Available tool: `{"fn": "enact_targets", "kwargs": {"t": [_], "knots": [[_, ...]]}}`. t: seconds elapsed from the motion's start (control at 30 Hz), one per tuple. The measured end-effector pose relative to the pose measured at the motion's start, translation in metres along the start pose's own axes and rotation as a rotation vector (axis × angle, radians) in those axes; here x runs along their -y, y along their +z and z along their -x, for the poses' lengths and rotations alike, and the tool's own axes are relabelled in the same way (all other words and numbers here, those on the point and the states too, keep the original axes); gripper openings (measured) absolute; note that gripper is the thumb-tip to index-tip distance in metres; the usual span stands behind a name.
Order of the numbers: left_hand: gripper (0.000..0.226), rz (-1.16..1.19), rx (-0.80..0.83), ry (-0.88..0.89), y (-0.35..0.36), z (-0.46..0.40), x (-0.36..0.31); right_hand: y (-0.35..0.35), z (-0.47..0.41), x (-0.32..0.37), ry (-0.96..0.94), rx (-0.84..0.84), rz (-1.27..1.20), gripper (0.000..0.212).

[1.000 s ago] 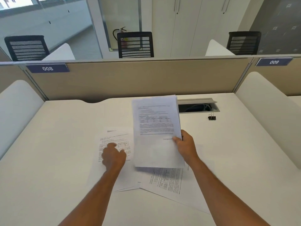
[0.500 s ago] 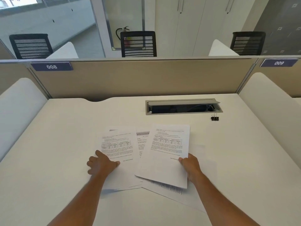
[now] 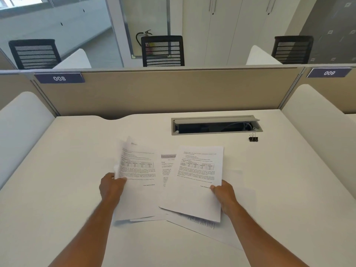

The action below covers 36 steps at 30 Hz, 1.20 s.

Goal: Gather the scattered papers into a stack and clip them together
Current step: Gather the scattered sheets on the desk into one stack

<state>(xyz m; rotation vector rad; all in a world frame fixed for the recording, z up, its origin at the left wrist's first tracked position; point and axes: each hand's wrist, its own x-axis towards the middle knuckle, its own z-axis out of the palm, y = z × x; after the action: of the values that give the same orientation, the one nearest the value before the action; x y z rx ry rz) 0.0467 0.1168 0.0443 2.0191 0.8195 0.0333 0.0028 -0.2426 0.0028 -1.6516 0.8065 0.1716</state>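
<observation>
Head view: left hand [image 3: 111, 186] fingers pinch the left sheet [image 3: 138, 182]; right hand [image 3: 224, 195] grips the right sheet [image 3: 198, 180]. Binder clip [image 3: 253, 139] lies far-right, nearer the right hand.

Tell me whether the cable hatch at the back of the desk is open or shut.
Open. The cable hatch has its grey lid tipped up along the far edge, and cables show in the dark slot beneath.

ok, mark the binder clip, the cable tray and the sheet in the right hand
binder clip [image 3: 253, 139], head view, black body
cable tray [image 3: 215, 118], head view, raised grey lid
right-hand sheet [image 3: 200, 182], head view, printed middle of page
</observation>
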Motion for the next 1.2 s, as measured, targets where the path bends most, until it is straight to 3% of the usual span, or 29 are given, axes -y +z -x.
{"fn": "enact_targets", "kwargs": {"t": [0.23, 0.53, 0.73, 0.97, 1.2], "knots": [[0.032, 0.198, -0.133, 0.146, -0.017, -0.009, -0.036, 0.000, 0.000, -0.002, -0.010, 0.007, -0.016, 0.034], [0.028, 0.555, -0.046, 0.251, -0.042, -0.007, -0.097, 0.000, 0.000, -0.002, -0.014, 0.007, -0.003, 0.035], [0.022, 0.850, 0.198, 0.112, -0.053, -0.011, -0.114, 0.000, 0.003, 0.000, -0.018, 0.011, -0.022, 0.034], [0.026, 0.646, 0.448, -0.086, -0.009, -0.010, -0.075, 0.003, 0.011, 0.004, -0.071, 0.018, -0.008, 0.032], [0.029, 0.218, 0.459, -0.015, 0.060, 0.034, -0.025, 0.009, 0.015, 0.009, -0.025, 0.149, -0.133, 0.016]]}}
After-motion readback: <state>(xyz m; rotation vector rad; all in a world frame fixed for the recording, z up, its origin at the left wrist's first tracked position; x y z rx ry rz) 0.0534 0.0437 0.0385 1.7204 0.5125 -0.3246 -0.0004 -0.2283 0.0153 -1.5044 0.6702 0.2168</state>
